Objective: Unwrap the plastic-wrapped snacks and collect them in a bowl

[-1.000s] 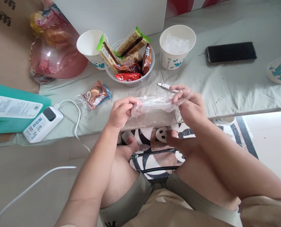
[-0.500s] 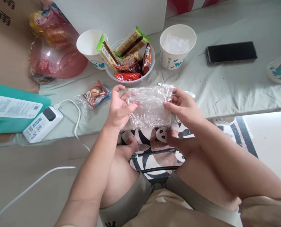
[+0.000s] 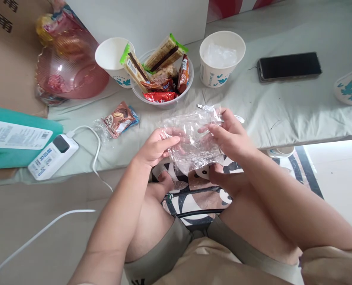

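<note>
a crumpled sheet or bag of clear, colourless plastic film [image 3: 193, 152] is held between the two hands, in front of the person and at the near edge of the bench [image 3: 285, 113], which is covered in pale grey-green cloth. the left hand [image 3: 162, 146] pinches the film's left side, thumb on the near face and fingers partly seen through it. the right hand [image 3: 228, 132] grips the right side, thumb and fingers closed on the upper part; how firmly, i cannot tell.

the film lies to the right of the left hand and to the left of the right hand. its span runs roughly along the bench edge, a little higher at the right, and its loose lower part overlaps the edge in view, above the panda-patterned floor mat [image 3: 199, 206]. neither hand is nearer, since both touch it.

a slim white-handled cutter [image 3: 239, 118] lies just beyond the right hand, partly hidden by fingers and film. past the film sits a round clear plastic bowl [image 3: 164, 104] of wrapped snacks, with a white paper cup [image 3: 210, 75] holding clear plastic to its right. a brown snack packet [image 3: 118, 120] lies beyond the left hand, to its left. cloth shows between the right hand and the black phone [image 3: 288, 66]; toward the person, the gap between the knees gives room below the film.
</note>
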Available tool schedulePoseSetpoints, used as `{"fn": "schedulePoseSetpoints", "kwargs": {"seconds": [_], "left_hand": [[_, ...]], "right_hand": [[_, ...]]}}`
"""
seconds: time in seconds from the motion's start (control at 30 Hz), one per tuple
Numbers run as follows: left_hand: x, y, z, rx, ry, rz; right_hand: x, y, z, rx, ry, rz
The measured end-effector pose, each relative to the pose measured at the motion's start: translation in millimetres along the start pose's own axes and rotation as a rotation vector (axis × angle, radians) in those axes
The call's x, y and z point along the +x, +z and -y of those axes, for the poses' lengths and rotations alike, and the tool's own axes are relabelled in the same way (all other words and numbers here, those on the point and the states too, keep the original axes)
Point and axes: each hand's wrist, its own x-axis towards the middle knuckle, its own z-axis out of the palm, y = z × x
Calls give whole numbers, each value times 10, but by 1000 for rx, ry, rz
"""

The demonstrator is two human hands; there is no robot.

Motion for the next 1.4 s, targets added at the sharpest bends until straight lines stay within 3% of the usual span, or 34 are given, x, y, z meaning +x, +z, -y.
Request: {"fn": "schedulePoseSetpoints", "kwargs": {"seconds": [0.13, 0.3, 0.63, 0.83, 1.0, 1.1, 1.4], "left_hand": [[13, 32, -6, 31, 110, -125], [35, 24, 12, 11, 203, -190], [-16, -64, -14, 198, 103, -50], [17, -74, 0, 44, 208, -136], [41, -70, -22, -111, 339, -170], [50, -56, -49, -85, 348, -197], [62, -122, 18, 144, 370, -237]], "right_hand": [[-16, 14, 64, -99, 101, 75], [-28, 50, 82, -153, 152, 207], [-9, 44, 39, -178, 41, 35], [-11, 10, 23, -174, 14, 53], [-1, -15, -11, -160, -135, 9], [0, -31, -20, -178, -209, -42], [0, -34, 22, -254, -109, -42]]}}
